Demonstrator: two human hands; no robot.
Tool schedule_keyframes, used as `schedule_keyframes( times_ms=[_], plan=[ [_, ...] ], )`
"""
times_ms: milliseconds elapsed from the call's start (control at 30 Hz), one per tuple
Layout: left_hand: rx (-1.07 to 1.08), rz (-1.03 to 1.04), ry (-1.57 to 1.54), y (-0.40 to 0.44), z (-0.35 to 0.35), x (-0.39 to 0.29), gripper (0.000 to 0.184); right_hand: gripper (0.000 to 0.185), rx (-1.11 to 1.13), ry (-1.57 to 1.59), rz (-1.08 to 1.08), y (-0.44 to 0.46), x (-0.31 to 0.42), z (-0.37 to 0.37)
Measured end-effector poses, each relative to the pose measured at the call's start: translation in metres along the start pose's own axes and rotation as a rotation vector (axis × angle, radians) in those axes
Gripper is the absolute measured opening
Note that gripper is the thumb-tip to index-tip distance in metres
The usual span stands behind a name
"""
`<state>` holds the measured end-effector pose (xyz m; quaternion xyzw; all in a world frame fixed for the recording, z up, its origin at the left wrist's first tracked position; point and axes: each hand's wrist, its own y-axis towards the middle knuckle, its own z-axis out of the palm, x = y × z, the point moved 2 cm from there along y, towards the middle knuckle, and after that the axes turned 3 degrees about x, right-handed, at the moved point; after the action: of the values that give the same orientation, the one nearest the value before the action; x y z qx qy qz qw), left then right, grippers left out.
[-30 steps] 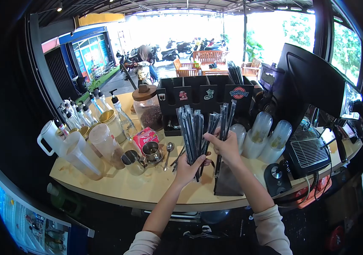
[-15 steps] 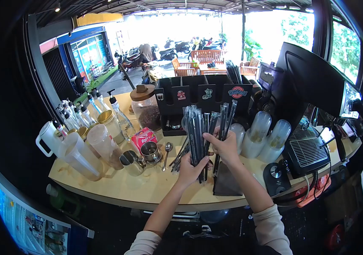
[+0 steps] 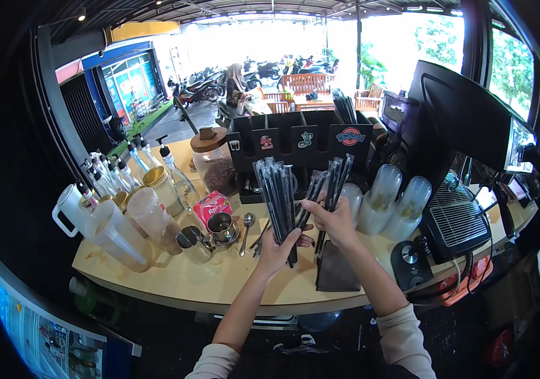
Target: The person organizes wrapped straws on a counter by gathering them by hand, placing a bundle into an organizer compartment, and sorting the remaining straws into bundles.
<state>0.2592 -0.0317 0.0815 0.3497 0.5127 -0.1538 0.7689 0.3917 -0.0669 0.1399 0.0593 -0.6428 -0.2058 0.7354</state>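
Clasped in my left hand [image 3: 276, 254] is a thick bundle of black straws [image 3: 274, 196] in clear wrappers, upright and leaning left. My right hand [image 3: 336, 221] grips a smaller bunch of wrapped straws [image 3: 341, 180], with its thumb pointing toward the left bundle. A few straws stand between the two hands; which hand supports them I cannot tell. More straws [image 3: 261, 242] lie on the counter, partly hidden behind my left hand. Below my right hand rests a flat dark brown item [image 3: 336, 270].
A black organizer [image 3: 286, 169] stands behind my hands, with straws [image 3: 344, 106] in its right compartment. Left are a spoon [image 3: 245, 234], metal pitchers [image 3: 195, 245], plastic jugs [image 3: 120, 237] and syrup pump bottles [image 3: 176, 174]. Right are stacked cups [image 3: 382, 201] and a drip grate [image 3: 458, 221].
The bundle in my left hand has shifted left and tilts more, widening the gap to the right bunch. Outside, a person now appears more upright and farther right.
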Motion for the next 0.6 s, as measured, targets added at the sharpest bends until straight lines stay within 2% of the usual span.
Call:
schedule_keyframes(
  times_ms=[200, 367, 467, 600],
  plan=[
    [-0.078, 0.027, -0.11, 0.002, -0.007, 0.004, 0.025, 0.021, 0.018, 0.042, 0.023, 0.0, 0.001, 0.001],
    [-0.128, -0.002, 0.008, 0.004, -0.018, 0.005, 0.027, 0.014, 0.047, 0.049, 0.016, 0.0, -0.002, -0.003],
    [-0.209, 0.021, 0.087, 0.005, -0.024, 0.007, 0.025, 0.012, 0.063, 0.026, -0.03, -0.003, 0.006, -0.002],
    [-0.327, 0.053, 0.018, 0.007, -0.025, 0.005, 0.023, 0.012, 0.076, -0.093, -0.134, -0.008, 0.015, 0.001]
  ],
)
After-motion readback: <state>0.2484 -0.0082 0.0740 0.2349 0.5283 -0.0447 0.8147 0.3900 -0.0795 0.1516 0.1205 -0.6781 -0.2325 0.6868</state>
